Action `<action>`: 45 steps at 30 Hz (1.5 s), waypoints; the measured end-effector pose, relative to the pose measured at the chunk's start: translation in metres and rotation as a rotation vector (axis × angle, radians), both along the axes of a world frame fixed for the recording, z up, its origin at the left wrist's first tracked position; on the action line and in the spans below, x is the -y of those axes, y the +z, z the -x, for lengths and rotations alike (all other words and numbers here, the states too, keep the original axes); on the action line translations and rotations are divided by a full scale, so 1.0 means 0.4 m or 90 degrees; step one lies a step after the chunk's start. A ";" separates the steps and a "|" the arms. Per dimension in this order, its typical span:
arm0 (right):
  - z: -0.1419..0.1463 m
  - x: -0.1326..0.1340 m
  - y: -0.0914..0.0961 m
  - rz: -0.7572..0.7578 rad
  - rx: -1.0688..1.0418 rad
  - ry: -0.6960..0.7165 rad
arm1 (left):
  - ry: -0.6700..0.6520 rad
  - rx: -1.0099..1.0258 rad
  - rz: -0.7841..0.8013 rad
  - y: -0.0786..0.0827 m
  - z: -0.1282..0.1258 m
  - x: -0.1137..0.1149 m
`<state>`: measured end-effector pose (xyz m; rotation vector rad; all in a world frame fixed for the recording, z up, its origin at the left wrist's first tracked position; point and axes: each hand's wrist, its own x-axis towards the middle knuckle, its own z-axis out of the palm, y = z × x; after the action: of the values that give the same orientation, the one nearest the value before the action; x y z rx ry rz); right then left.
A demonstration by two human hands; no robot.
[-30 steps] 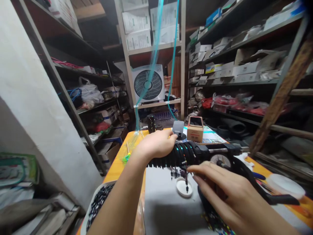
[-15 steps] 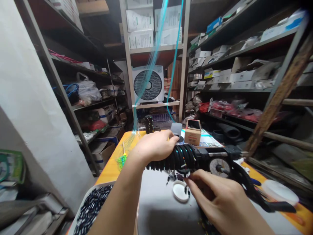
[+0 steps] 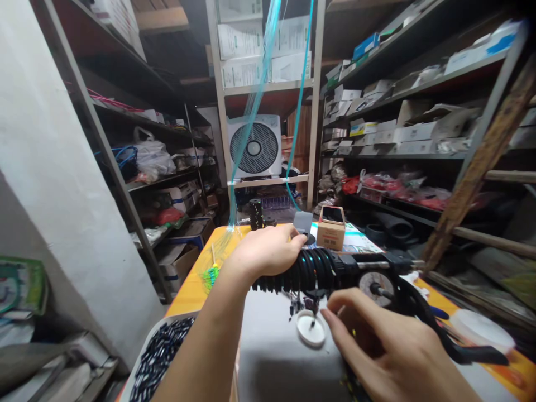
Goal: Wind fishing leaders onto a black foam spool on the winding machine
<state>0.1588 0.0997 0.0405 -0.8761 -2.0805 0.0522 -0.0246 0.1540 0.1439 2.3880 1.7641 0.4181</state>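
Note:
My left hand (image 3: pixel 268 250) is wrapped over the top of a black ribbed roller (image 3: pixel 318 267) with black cord wound round it; most of its fingers are hidden behind. Small dark beads (image 3: pixel 293 309) dangle on threads below the roller. Close to them, on the right, is my right hand (image 3: pixel 385 340), thumb and forefinger apart with nothing visible between them. Under the hanging threads a shallow white lid (image 3: pixel 313 341) lies on the white work surface. The roller joins a black frame with a round metal disc (image 3: pixel 377 287) on the right.
A tub (image 3: pixel 144 346) of dark shiny beads stands at the left. On the yellow table (image 3: pixel 195 282) are a green netted piece (image 3: pixel 210 276), a black spool (image 3: pixel 256 214), and a cardboard box (image 3: pixel 330 234). Turquoise strands (image 3: pixel 255 106) hang before a fan (image 3: pixel 253 148); loaded shelves line both sides.
My right thumb and forefinger have come off the hanging threads and moved slightly right and down. The beads hang differently over the lid. My left hand stays on the roller.

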 end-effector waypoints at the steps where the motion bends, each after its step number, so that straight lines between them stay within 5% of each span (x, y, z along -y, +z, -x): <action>1: 0.002 -0.003 0.000 -0.002 -0.024 -0.006 | -0.002 0.000 0.000 0.000 0.000 -0.001; 14: 0.034 -0.040 0.019 -0.314 0.047 -0.121 | -0.010 -0.001 -0.008 0.001 0.000 0.001; 27: 0.042 -0.034 -0.057 -0.225 -0.023 -0.121 | 0.011 -0.009 -0.034 0.003 -0.003 0.018; 45: 0.016 -0.021 -0.036 -0.085 -0.031 -0.095 | 0.017 -0.017 -0.051 0.001 -0.001 0.024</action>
<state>0.1525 0.1080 0.0260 -0.9346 -1.9438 -0.1422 -0.0243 0.1443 0.1442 2.4379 1.8253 0.4720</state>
